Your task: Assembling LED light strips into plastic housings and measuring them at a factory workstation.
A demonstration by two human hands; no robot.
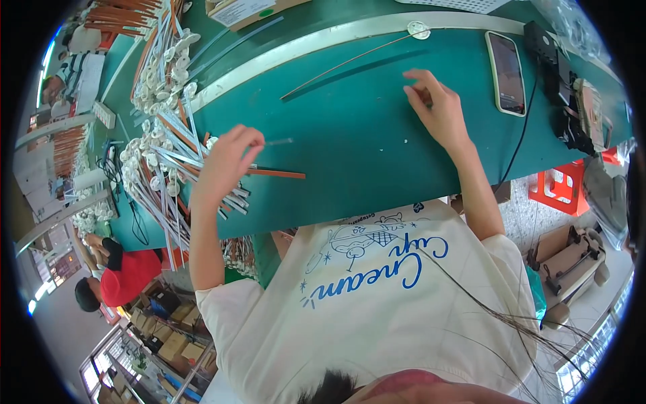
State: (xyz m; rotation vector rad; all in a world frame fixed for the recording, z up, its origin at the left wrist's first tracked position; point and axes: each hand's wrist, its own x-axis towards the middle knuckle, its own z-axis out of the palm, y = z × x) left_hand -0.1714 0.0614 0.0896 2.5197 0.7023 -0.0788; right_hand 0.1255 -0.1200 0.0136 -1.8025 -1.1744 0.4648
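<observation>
My left hand (232, 158) is over the left part of the green table, its thumb and fingers pinched together. From the fingertips sticks out a short, thin, translucent piece (280, 141), too small to tell its kind. My right hand (439, 111) hovers over the table farther right, fingers curved, the thumb apart and nothing seen in it. Beyond both hands lies a long thin brown stick (343, 64), its far end at a white round disc (418, 29). Under my left wrist, flat blue-grey and orange-brown strips with white round ends (158, 165) are heaped; one brown strip (279, 174) juts right.
A phone (506, 74) lies on the table (350, 148) at the right, beside a black device (548, 60) with a cable. A cardboard box (245, 10) stands at the back. A red plastic stool (560, 188) is at the lower right. Another person in red (131, 277) works at far left.
</observation>
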